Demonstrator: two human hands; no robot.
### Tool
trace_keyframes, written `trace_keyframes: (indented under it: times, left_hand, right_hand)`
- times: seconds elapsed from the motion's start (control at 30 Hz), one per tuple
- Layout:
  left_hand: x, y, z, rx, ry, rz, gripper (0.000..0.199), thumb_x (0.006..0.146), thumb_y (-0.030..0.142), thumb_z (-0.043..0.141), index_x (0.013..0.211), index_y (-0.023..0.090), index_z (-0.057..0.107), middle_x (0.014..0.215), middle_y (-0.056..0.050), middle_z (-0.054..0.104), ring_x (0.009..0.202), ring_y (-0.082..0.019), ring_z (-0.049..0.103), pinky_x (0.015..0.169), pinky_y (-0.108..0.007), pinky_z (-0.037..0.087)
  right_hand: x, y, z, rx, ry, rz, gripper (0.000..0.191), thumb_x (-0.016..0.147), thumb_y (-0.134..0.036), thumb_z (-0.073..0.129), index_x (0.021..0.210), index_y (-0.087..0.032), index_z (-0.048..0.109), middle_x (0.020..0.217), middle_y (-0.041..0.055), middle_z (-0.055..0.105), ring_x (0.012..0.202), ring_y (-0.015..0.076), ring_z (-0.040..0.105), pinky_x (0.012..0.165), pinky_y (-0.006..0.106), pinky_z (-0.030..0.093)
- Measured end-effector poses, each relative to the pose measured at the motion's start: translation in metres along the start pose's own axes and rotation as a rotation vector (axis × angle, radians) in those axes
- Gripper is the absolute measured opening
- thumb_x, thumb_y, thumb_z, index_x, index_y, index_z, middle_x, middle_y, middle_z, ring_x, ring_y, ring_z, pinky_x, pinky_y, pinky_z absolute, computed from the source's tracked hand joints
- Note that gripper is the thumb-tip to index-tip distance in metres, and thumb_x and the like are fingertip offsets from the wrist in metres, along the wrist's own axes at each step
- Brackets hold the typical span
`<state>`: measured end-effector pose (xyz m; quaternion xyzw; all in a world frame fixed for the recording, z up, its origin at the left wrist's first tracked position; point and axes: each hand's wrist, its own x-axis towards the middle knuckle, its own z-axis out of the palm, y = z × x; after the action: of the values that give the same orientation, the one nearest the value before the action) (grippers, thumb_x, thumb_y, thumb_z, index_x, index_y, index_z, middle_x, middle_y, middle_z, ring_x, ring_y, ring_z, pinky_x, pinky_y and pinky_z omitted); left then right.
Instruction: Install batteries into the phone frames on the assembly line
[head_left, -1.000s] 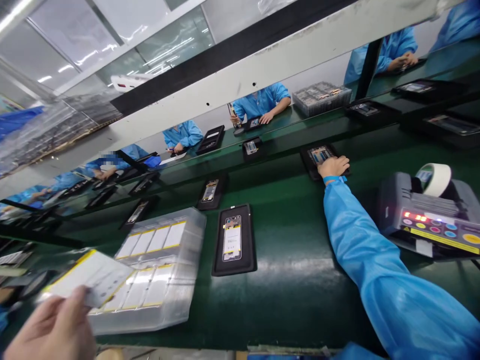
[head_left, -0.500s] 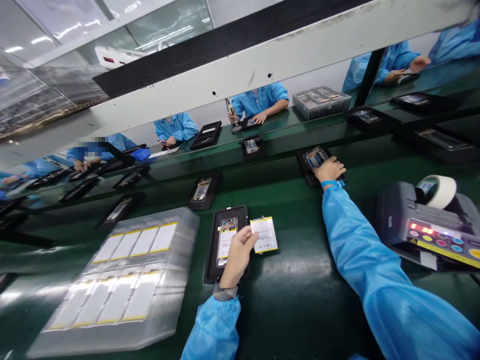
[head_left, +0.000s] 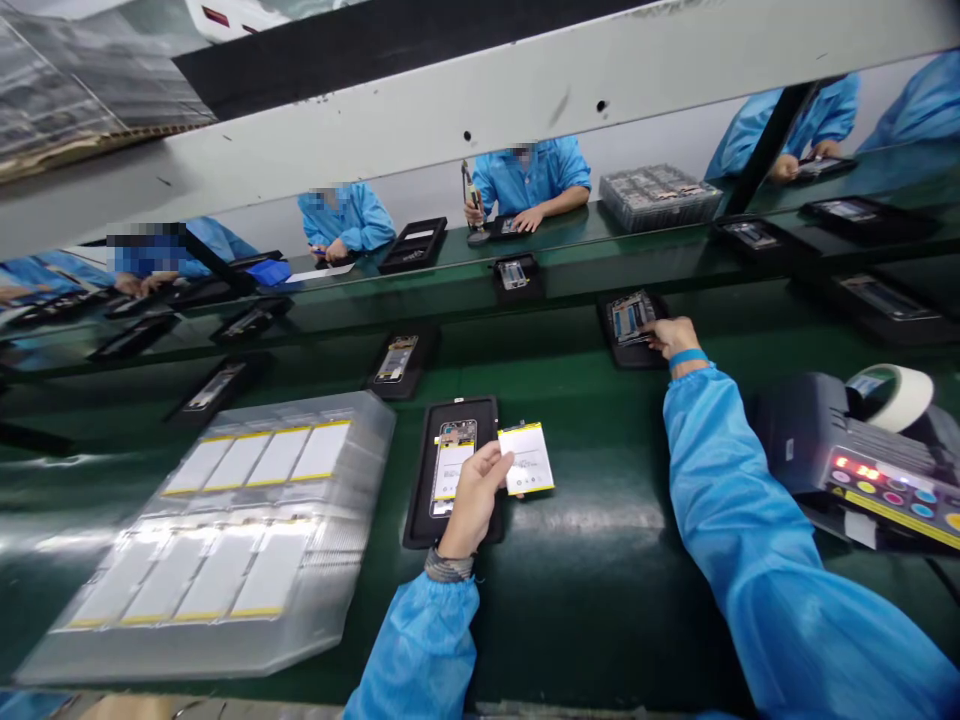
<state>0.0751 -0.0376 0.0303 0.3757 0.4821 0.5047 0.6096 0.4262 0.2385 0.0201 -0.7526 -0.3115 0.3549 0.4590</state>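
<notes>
My left hand (head_left: 474,497) pinches a flat white phone battery (head_left: 527,460) with yellow edges. That battery is just right of a black tray (head_left: 489,415), where an opened phone (head_left: 459,437) lies with another white battery on it. My left hand partly covers this tray and phone. Farther off, my right arm reaches to a second black tray (head_left: 628,354). My right hand (head_left: 673,338) has its fingers closed on the right edge of the opened phone frame (head_left: 628,315) there. Its fingertips are partly hidden.
At left stands a clear plastic tray stack (head_left: 356,500) with several white batteries. A grey tape dispenser (head_left: 810,440) with a tape roll (head_left: 904,398) is at right. More black trays (head_left: 420,362) lie along the green bench. Co-workers in blue (head_left: 551,175) sit across, beneath a white beam (head_left: 375,150).
My right hand's fingers, spread over the far tray before, have closed on the phone frame's right edge. The left hand keeps its battery, almost still. The view has shifted slightly.
</notes>
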Motion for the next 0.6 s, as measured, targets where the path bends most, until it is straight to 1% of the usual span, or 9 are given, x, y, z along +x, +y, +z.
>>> trace_keyframes:
  times: [0.07, 0.1, 0.2, 0.27, 0.4, 0.53, 0.6]
  left_hand:
    - [0.000, 0.001, 0.001, -0.019, -0.005, -0.006, 0.043, 0.075, 0.044, 0.084, 0.104, 0.015, 0.073, 0.088, -0.008, 0.076, 0.076, -0.021, 0.071, 0.058, -0.025, 0.055]
    - [0.000, 0.001, 0.001, -0.028, -0.009, -0.008, 0.042, 0.075, 0.044, 0.084, 0.103, 0.014, 0.073, 0.088, -0.008, 0.076, 0.076, -0.021, 0.072, 0.057, -0.025, 0.055]
    - [0.000, 0.000, 0.002, -0.048, -0.016, -0.014, 0.042, 0.074, 0.043, 0.084, 0.102, 0.014, 0.072, 0.089, -0.008, 0.076, 0.078, -0.021, 0.072, 0.058, -0.025, 0.056]
    - [0.000, -0.001, 0.002, -0.061, -0.023, -0.022, 0.042, 0.074, 0.044, 0.084, 0.101, 0.014, 0.072, 0.089, -0.009, 0.076, 0.079, -0.022, 0.073, 0.058, -0.026, 0.056]
    - [0.000, -0.003, 0.001, -0.088, -0.032, -0.024, 0.042, 0.074, 0.044, 0.084, 0.102, 0.014, 0.072, 0.090, -0.009, 0.076, 0.081, -0.022, 0.073, 0.059, -0.026, 0.057]
    - [-0.001, -0.003, 0.001, -0.095, -0.034, -0.006, 0.043, 0.076, 0.044, 0.083, 0.103, 0.013, 0.071, 0.092, -0.010, 0.076, 0.083, -0.023, 0.074, 0.060, -0.026, 0.057]
    - [-0.001, -0.003, 0.001, -0.095, -0.038, 0.002, 0.044, 0.077, 0.044, 0.083, 0.105, 0.013, 0.071, 0.093, -0.011, 0.076, 0.083, -0.023, 0.074, 0.058, -0.025, 0.056]
  right_hand:
    - [-0.003, -0.002, 0.000, 0.020, -0.026, 0.030, 0.025, 0.087, -0.023, 0.078, 0.077, -0.012, 0.058, 0.057, -0.0005, 0.051, 0.055, 0.0113, 0.052, 0.050, 0.023, 0.043]
    - [-0.004, -0.003, -0.001, 0.033, -0.034, 0.036, 0.024, 0.087, -0.020, 0.077, 0.075, -0.013, 0.057, 0.057, -0.0007, 0.051, 0.054, 0.0105, 0.052, 0.049, 0.022, 0.043]
    - [-0.007, -0.004, -0.003, 0.074, -0.044, 0.041, 0.026, 0.079, -0.010, 0.080, 0.073, -0.015, 0.056, 0.058, -0.0008, 0.055, 0.052, 0.0110, 0.053, 0.045, 0.021, 0.043]
    - [-0.008, -0.005, -0.006, 0.094, -0.036, 0.044, 0.027, 0.076, -0.006, 0.081, 0.073, -0.015, 0.056, 0.058, -0.0005, 0.057, 0.051, 0.0115, 0.054, 0.042, 0.020, 0.041]
    - [-0.013, -0.004, -0.011, 0.122, -0.026, 0.054, 0.026, 0.074, -0.008, 0.083, 0.073, -0.014, 0.058, 0.053, -0.0002, 0.055, 0.047, 0.0118, 0.053, 0.037, 0.019, 0.037]
    - [-0.020, -0.005, -0.012, 0.163, -0.068, 0.067, 0.024, 0.073, -0.011, 0.086, 0.072, -0.013, 0.062, 0.050, 0.0010, 0.055, 0.040, 0.0104, 0.047, 0.032, 0.019, 0.036]
    - [-0.024, -0.007, -0.011, 0.208, -0.099, 0.067, 0.022, 0.073, -0.011, 0.085, 0.074, -0.012, 0.063, 0.050, 0.0025, 0.057, 0.039, 0.0115, 0.049, 0.031, 0.020, 0.039]
